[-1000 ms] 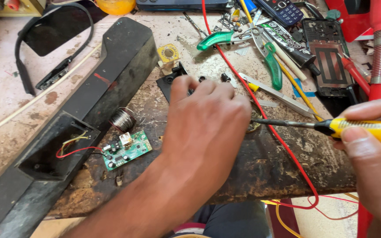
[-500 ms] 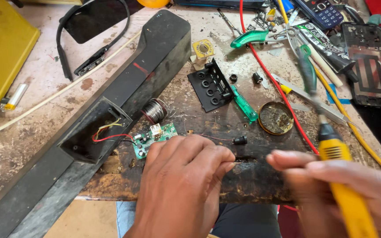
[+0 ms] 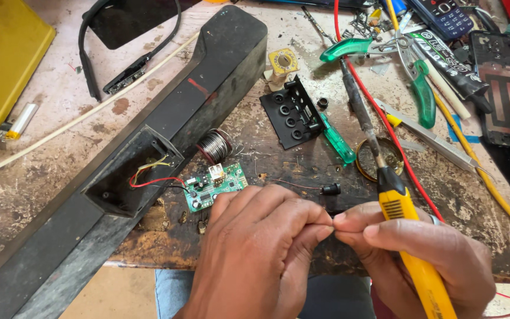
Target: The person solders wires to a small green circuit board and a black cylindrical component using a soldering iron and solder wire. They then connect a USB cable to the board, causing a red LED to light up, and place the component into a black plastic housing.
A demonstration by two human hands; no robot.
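— What lies at your left?

— A long black plastic speaker housing (image 3: 166, 127), open at one end, with a small green circuit board (image 3: 215, 186) wired just beside it.

— And your hands?

— Your left hand (image 3: 261, 248) and right hand (image 3: 426, 254) meet fingertip to fingertip, pinched on a thin wire (image 3: 295, 185); I cannot tell how firmly. Your right also holds a yellow-handled soldering iron (image 3: 405, 230), tip pointing away.

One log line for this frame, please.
left hand: pinching thin wire with right | right hand: holds soldering iron | circuit board: on bench, wired to black housing
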